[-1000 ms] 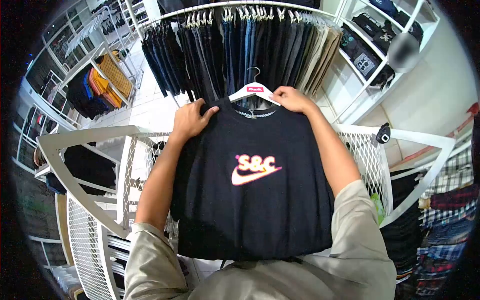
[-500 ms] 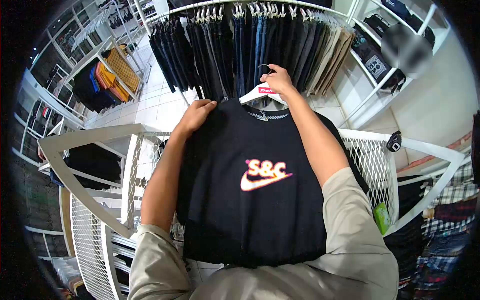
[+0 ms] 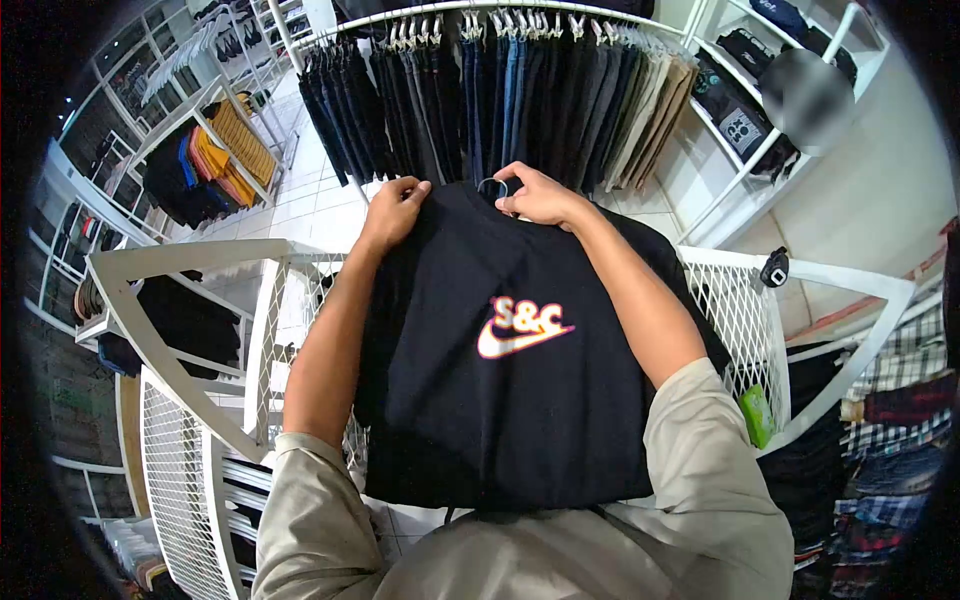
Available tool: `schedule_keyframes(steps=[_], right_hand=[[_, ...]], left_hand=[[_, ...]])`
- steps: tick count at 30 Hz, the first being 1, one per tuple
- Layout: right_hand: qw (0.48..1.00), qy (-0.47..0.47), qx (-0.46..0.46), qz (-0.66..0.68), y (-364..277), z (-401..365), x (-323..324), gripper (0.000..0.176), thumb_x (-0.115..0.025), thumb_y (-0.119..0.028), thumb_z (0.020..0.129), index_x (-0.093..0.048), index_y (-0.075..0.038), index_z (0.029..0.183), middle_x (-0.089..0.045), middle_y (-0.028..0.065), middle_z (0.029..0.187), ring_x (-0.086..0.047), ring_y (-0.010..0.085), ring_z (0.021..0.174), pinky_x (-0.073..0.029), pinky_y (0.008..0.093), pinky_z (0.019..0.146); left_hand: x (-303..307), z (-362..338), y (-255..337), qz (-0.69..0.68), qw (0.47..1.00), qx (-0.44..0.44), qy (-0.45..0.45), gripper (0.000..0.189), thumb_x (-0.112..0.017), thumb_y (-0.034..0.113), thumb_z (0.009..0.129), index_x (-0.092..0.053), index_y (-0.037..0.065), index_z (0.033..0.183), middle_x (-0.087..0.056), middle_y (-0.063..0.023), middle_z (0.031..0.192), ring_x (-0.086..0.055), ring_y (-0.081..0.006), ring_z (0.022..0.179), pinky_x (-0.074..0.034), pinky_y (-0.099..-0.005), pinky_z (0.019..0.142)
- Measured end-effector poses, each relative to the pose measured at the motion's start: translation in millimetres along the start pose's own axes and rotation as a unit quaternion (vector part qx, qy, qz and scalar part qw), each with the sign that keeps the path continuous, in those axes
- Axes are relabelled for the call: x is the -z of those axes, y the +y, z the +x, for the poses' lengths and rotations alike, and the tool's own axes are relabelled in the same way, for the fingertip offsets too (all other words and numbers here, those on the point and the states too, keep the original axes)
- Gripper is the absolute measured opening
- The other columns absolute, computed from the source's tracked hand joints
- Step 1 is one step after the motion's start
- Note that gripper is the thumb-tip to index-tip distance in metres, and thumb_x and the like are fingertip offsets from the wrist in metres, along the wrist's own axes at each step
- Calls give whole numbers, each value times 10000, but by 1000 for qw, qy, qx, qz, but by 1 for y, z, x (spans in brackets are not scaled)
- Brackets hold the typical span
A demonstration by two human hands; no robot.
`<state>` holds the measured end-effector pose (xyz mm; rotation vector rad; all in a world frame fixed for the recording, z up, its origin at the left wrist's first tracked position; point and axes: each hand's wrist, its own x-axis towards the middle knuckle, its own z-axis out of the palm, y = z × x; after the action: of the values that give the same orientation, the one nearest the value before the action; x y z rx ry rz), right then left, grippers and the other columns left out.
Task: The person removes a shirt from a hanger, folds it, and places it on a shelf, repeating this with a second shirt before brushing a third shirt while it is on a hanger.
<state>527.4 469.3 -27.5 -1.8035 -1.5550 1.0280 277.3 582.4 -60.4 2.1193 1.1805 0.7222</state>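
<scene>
A black T-shirt point(image 3: 520, 420) with a white "S&C" and swoosh print lies spread out in front of me. My left hand point(image 3: 397, 212) is closed on its left shoulder edge. At the neckline, my right hand point(image 3: 540, 197) pinches the collar with thumb and fingers. The metal hook of a hanger point(image 3: 492, 186) pokes out of the neck opening beside my right fingertips. Most of the hanger's body is hidden by the shirt and my hand.
Ahead, a rail of hanging trousers point(image 3: 520, 100) spans the view. White mesh-sided racks point(image 3: 735, 330) flank the shirt, with a green packet point(image 3: 757, 416) on the right one. Shelves with folded clothes point(image 3: 745, 130) stand at upper right; plaid shirts point(image 3: 900, 430) hang at right.
The hanger has gone down into the shirt's neck, leaving mainly its hook showing. My right hand has moved down and left from the hook to the collar. My left hand stays at the shoulder.
</scene>
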Motion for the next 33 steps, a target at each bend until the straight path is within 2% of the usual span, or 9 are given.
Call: schedule_keyframes(steps=[5, 8, 16, 18, 20, 22, 24, 27, 33], right_hand=[[994, 21, 26, -106, -2, -19, -3, 330, -697, -145, 883, -626, -30, 1185, -683, 198, 1153, -657, 291, 1095, -497, 381, 941], [993, -5, 30, -110, -4, -26, -3, 286, -675, -147, 895, -639, -28, 1152, -690, 203, 1165, -658, 301, 1122, -497, 387, 960], [974, -157, 92, -136, 5, -41, 4, 242, -640, -155, 868, -740, -38, 1055, -754, 141, 1008, -702, 246, 953, -533, 373, 838], [996, -25, 77, -42, 12, -61, 20, 298, -650, -206, 890, -747, -84, 1144, -743, 163, 1137, -704, 270, 1073, -532, 370, 933], [972, 202, 72, -97, 45, -78, 34, 381, -699, -291, 894, -711, -111, 1229, -713, 168, 1221, -684, 339, 1114, -525, 403, 958], [920, 248, -63, -299, 67, -112, 47, 449, -706, -375, 913, -671, -111, 1274, -693, 180, 1251, -661, 394, 1134, -518, 433, 971], [934, 159, -140, -288, 96, -128, 67, 416, -676, -390, 947, -664, -74, 1217, -706, 211, 1168, -655, 400, 1130, -513, 443, 949], [954, 204, -16, -218, 105, -154, 71, 385, -626, -383, 991, -630, -39, 1163, -701, 242, 1093, -666, 417, 1068, -512, 464, 894], [933, 335, 26, -127, 82, -170, 98, 345, -560, -363, 1033, -614, -26, 1079, -694, 244, 924, -684, 428, 938, -503, 467, 805]], left_hand=[[-3, -3, 1, 4, 1000, 6, 17, 425, -618, 370, 984, -719, -24, 1108, -733, -231, 1042, -701, -370, 1019, -508, -410, 912], [-1, -5, 5, 15, 999, 3, 32, 414, -614, 369, 984, -718, -16, 1091, -729, -232, 1028, -698, -383, 1007, -508, -409, 898], [-6, -6, 5, 9, 999, -22, 49, 406, -611, 377, 983, -702, -15, 1029, -712, -232, 940, -689, -393, 936, -504, -425, 837], [-7, -6, 2, -13, 998, -20, 59, 386, -607, 360, 992, -701, -13, 1020, -707, -223, 908, -691, -371, 896, -503, -413, 819], [-1, -10, 4, -19, 998, -33, 52, 374, -604, 349, 997, -699, -12, 1018, -701, -225, 897, -690, -360, 881, -503, -406, 812], [6, -16, 10, -24, 998, -44, 48, 362, -601, 338, 1003, -697, -11, 1016, -695, -226, 887, -690, -349, 865, -503, -399, 805], [15, -24, 21, -6, 997, -54, 50, 354, -591, 323, 1013, -679, -21, 1006, -673, -226, 849, -683, -332, 821, -495, -408, 762], [25, -35, 35, 12, 997, -62, 44, 347, -574, 321, 1021, -659, -14, 988, -656, -234, 821, -674, -380, 797, -482, -444, 725], [54, -49, 69, 76, 987, -102, 103, 304, -542, 302, 1031, -654, 23, 986, -667, -257, 862, -647, -465, 872, -475, -504, 731]])
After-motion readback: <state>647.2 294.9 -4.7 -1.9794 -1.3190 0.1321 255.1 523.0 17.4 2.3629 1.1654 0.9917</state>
